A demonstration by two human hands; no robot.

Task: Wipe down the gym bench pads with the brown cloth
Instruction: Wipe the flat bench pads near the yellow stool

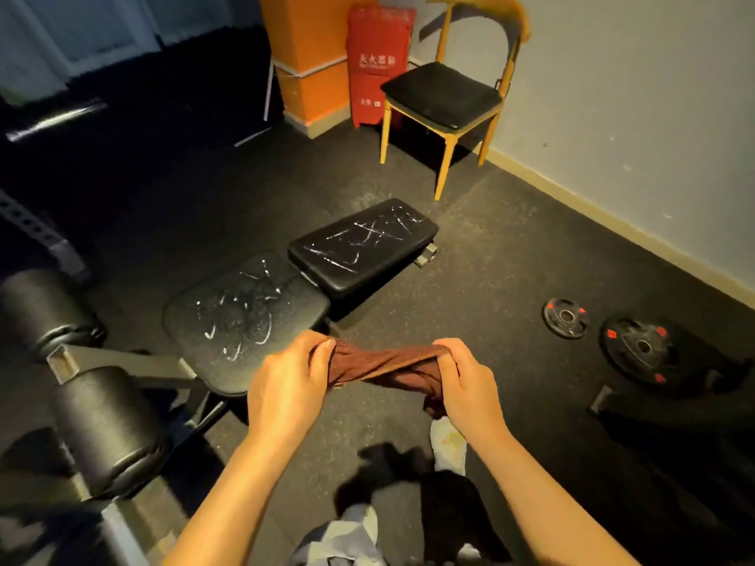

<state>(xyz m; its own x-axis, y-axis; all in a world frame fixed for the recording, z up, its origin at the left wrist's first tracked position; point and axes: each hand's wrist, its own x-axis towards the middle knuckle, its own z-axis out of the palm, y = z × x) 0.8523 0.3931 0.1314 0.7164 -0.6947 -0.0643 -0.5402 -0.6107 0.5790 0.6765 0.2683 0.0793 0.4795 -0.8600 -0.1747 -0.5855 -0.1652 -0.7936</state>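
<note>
A brown cloth [384, 367] is stretched between both hands in front of me, above the floor. My left hand [286, 386] grips its left end and my right hand [465, 386] grips its right end, with a bunch of cloth hanging below that hand. Just beyond the hands stands the black gym bench. Its near seat pad [241, 320] and its far back pad [363, 247] both carry white streaks and smears. The cloth is not touching either pad.
Two black foam rollers [81, 373] on the bench frame sit at the left. Two weight plates [568, 318] lie on the dark rubber floor at the right. A yellow chair [445, 96] and a red box [378, 63] stand by the back wall. My feet are below.
</note>
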